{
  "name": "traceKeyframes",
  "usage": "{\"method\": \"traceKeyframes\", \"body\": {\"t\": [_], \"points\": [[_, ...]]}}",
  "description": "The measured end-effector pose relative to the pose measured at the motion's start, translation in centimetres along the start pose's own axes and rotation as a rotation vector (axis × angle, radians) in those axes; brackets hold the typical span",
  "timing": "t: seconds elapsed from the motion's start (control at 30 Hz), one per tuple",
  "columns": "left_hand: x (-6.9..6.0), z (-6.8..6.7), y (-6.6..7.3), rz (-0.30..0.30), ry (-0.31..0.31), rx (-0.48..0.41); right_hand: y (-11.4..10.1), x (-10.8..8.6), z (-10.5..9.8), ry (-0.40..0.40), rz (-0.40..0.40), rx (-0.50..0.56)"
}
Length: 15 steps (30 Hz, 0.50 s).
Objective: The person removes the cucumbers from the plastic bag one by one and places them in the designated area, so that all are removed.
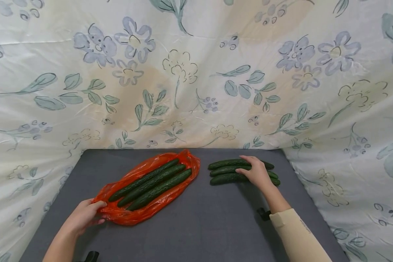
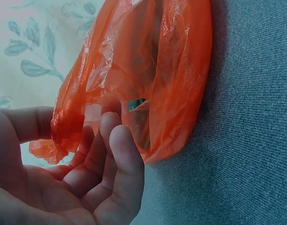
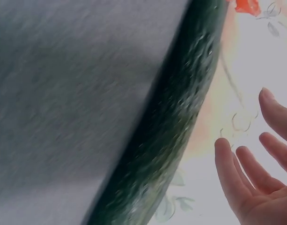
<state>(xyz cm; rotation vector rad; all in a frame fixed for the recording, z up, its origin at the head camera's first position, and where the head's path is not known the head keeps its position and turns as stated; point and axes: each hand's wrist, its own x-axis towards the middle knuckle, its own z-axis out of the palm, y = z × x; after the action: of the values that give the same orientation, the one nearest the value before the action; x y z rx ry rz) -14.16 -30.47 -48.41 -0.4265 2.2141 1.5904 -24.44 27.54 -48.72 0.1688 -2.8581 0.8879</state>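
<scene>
Three long dark-green cucumbers (image 1: 152, 185) lie side by side on an orange plastic bag (image 1: 183, 189), which is spread around them. My left hand (image 1: 85, 216) grips the near-left edge of that bag. Close up in the left wrist view, the bag's thin film (image 2: 70, 117) passes between the curled fingers of the hand. Over on the right, three more cucumbers (image 1: 227, 178) lie in a row on the table. My right hand (image 1: 257, 171) is over them with its fingers spread. In the right wrist view those fingers are apart from the nearest cucumber (image 3: 166, 126).
The dark grey tabletop (image 1: 183, 236) reaches under everything. A floral cloth (image 1: 196, 91) hangs behind the table and along both sides. Black straps (image 1: 264, 214) sit at the wrists.
</scene>
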Motion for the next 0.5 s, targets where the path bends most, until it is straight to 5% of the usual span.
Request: {"method": "traceKeyframes", "body": {"t": [0.5], "points": [[-0.1, 0.3, -0.1, 0.004, 0.019, -0.008, -5.9, 2.4, 2.9, -0.069, -0.112, 0.149]]}}
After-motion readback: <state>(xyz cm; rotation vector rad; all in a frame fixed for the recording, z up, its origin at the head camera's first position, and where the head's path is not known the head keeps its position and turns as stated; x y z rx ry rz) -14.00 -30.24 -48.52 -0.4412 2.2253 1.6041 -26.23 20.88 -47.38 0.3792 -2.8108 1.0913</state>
